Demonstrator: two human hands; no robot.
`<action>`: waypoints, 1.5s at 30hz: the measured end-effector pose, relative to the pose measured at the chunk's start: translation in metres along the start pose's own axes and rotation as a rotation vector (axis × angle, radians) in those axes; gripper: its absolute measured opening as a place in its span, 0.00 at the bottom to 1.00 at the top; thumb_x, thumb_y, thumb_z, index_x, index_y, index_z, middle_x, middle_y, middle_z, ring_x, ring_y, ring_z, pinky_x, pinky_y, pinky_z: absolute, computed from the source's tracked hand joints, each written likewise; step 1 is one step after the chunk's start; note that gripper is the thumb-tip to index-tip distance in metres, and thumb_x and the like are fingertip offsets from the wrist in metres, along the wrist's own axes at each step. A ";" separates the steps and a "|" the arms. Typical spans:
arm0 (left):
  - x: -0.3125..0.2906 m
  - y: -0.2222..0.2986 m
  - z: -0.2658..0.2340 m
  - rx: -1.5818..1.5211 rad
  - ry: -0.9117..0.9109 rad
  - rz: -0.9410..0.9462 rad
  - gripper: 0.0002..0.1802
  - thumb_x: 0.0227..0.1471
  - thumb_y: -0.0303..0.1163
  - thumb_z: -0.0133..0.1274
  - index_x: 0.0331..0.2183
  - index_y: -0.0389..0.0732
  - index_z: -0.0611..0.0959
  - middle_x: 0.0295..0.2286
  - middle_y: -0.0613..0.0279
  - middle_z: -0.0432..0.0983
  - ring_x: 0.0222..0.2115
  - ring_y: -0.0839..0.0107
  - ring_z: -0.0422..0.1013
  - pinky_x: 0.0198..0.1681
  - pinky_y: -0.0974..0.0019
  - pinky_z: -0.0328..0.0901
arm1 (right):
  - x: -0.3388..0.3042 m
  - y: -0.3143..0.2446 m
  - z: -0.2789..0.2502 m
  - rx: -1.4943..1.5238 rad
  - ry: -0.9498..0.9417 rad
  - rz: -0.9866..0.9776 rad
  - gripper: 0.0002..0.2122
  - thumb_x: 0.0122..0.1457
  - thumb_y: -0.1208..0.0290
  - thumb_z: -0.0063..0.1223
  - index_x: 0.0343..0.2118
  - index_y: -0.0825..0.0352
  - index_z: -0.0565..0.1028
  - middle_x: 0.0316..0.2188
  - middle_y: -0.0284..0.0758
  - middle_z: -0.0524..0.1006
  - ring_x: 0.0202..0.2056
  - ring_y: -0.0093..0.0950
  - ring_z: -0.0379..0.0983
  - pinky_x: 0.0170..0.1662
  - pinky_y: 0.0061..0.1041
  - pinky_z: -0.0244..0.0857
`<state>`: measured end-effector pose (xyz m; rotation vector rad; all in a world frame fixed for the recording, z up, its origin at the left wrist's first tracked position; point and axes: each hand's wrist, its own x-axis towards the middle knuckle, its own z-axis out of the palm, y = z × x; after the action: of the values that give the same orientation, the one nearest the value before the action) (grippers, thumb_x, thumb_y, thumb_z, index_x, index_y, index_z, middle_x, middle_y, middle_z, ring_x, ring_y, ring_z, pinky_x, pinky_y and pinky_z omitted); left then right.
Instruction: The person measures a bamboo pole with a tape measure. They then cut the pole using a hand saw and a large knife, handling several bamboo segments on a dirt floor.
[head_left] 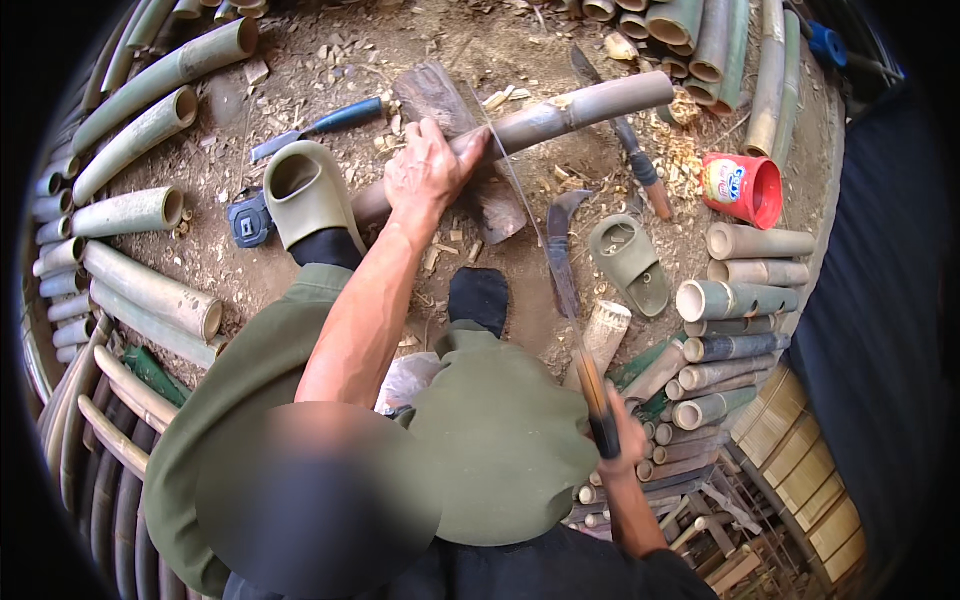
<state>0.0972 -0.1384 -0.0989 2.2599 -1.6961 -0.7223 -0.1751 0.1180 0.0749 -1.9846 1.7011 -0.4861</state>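
Note:
My left hand [425, 178] is wrapped round a bamboo pole [590, 106], pressing it onto a rough wooden block [498, 208] on the ground. In my right hand [630, 440], low on the right, is the handle of a hand saw [596, 395]. Its thin, long blade runs up and away to the pole and crosses it just right of my left hand. Whether the teeth have cut into the bamboo cannot be made out. An olive slipper [330, 205] on my left foot stands close to the pole's near end; my right foot [478, 298] wears only a black sock.
A blue-handled chisel [335, 120] and a tape measure [250, 218] lie left. Right of the blade are a curved billhook [562, 250], a loose slipper [630, 265], a long knife [635, 150] and a red tub [750, 190]. Cut bamboo [735, 300] is stacked along both sides.

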 end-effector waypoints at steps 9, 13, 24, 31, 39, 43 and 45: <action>0.039 0.048 -0.024 -0.380 0.494 0.158 0.41 0.53 0.60 0.54 0.48 0.29 0.71 0.42 0.36 0.70 0.48 0.44 0.69 0.50 0.45 0.64 | 0.128 0.011 0.060 0.309 0.129 -0.102 0.30 0.44 0.83 0.54 0.56 0.77 0.69 0.39 0.50 0.80 0.32 0.38 0.82 0.36 0.29 0.74; 0.085 0.140 -0.041 -0.186 -0.158 0.484 0.46 0.47 0.56 0.62 0.53 0.25 0.70 0.51 0.30 0.67 0.53 0.48 0.67 0.57 0.50 0.64 | 0.132 -0.003 0.055 0.383 0.049 -0.036 0.29 0.47 0.81 0.55 0.57 0.78 0.68 0.38 0.48 0.80 0.32 0.30 0.81 0.38 0.24 0.73; 0.102 0.148 0.006 0.048 -0.639 0.395 0.24 0.45 0.38 0.62 0.42 0.31 0.83 0.32 0.48 0.81 0.29 0.63 0.79 0.35 0.63 0.76 | 0.006 0.008 -0.033 0.244 -0.089 -0.022 0.33 0.37 0.81 0.54 0.53 0.85 0.69 0.36 0.57 0.80 0.28 0.42 0.81 0.35 0.33 0.75; 0.110 0.147 0.018 -0.035 -0.623 0.514 0.25 0.42 0.40 0.62 0.34 0.24 0.84 0.25 0.44 0.81 0.25 0.60 0.80 0.30 0.63 0.77 | 0.132 0.019 0.056 0.265 0.058 -0.100 0.30 0.41 0.80 0.57 0.52 0.82 0.71 0.23 0.45 0.77 0.20 0.35 0.75 0.26 0.31 0.69; 0.111 0.160 0.017 0.064 -0.618 0.451 0.26 0.42 0.42 0.63 0.39 0.32 0.85 0.31 0.48 0.83 0.32 0.62 0.80 0.39 0.62 0.76 | 0.103 0.034 0.056 0.241 0.058 -0.090 0.31 0.39 0.81 0.55 0.52 0.84 0.70 0.36 0.53 0.80 0.29 0.38 0.81 0.33 0.31 0.74; 0.108 0.151 0.017 0.065 -0.641 0.474 0.27 0.40 0.43 0.64 0.40 0.34 0.86 0.34 0.46 0.82 0.33 0.59 0.80 0.41 0.61 0.75 | 0.138 0.020 0.063 0.282 0.014 -0.037 0.31 0.41 0.81 0.56 0.54 0.80 0.70 0.33 0.52 0.80 0.26 0.37 0.79 0.30 0.31 0.72; 0.113 0.144 0.015 0.090 -0.592 0.499 0.27 0.39 0.43 0.64 0.40 0.34 0.86 0.34 0.46 0.82 0.34 0.59 0.80 0.41 0.61 0.75 | 0.060 0.020 0.019 0.228 -0.042 -0.016 0.31 0.41 0.80 0.56 0.54 0.79 0.70 0.34 0.50 0.80 0.25 0.35 0.79 0.30 0.28 0.72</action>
<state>-0.0065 -0.2878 -0.0741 1.6264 -2.4616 -1.2780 -0.1713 0.0589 0.0456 -1.8337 1.5316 -0.6105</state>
